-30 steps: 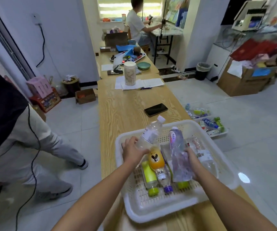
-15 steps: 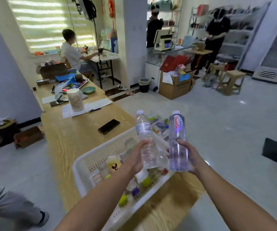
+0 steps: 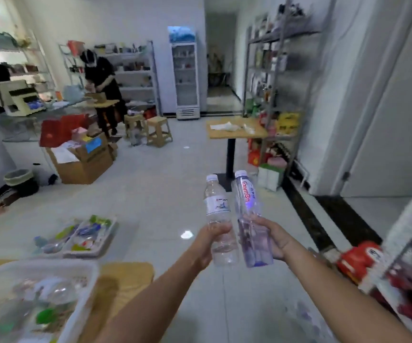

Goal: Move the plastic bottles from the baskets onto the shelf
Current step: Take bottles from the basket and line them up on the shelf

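Observation:
My left hand grips a clear plastic bottle with a white label, held upright. My right hand grips a purple-tinted bottle with red lettering, also upright, right beside the first. Both are out in front of me over the tiled floor. The white basket with several more bottles sits on the wooden table at bottom left. A tall metal shelf stocked with goods stands ahead on the right.
Two white trays of bottles lie on the floor at left. A small wooden table stands before the shelf. Cardboard boxes, stools, a fridge and two people are further back. Red items sit at right.
I lifted the two bottles out of the basket and turned right. The basket has slid to the lower left and the metal shelf has come into view.

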`<state>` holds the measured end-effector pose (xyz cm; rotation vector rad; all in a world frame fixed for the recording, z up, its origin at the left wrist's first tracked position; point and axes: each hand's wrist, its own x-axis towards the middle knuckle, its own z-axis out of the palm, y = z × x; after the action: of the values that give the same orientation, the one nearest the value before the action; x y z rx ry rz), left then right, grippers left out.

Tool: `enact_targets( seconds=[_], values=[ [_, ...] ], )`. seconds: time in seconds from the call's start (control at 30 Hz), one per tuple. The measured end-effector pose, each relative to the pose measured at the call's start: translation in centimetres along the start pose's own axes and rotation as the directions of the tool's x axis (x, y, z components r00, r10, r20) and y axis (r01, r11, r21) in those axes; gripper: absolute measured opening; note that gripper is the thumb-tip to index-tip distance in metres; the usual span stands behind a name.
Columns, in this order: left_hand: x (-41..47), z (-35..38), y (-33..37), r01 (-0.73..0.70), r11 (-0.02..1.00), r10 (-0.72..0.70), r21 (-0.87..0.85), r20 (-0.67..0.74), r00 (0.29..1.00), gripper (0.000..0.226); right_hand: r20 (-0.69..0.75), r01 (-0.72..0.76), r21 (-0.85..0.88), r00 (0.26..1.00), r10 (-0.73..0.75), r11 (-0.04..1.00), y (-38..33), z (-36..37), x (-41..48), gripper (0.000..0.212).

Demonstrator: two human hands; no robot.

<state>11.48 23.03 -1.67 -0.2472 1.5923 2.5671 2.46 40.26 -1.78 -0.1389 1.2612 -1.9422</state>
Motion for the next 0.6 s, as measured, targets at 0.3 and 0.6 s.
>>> enact_targets(
  seconds=[0.3, 0.6],
  values=[
    [6.9, 21.3, -9.4, 0.182, 0.974, -0.217, 0.133, 0.326, 0.92, 0.015, -0.589, 0.304, 0.021, 0.774, -0.234, 0.952, -3.5, -19.0, -20.0, 0.053],
    [7.4, 35.7, -16.2, 0.317, 0.884, -0.465, 0.343, 0.586, 0.664, 0.023, -0.832, 0.578, -0.116, 0.388, -0.396, 0.808, 0.3, -24.3, -35.3, 0.035]
  ],
)
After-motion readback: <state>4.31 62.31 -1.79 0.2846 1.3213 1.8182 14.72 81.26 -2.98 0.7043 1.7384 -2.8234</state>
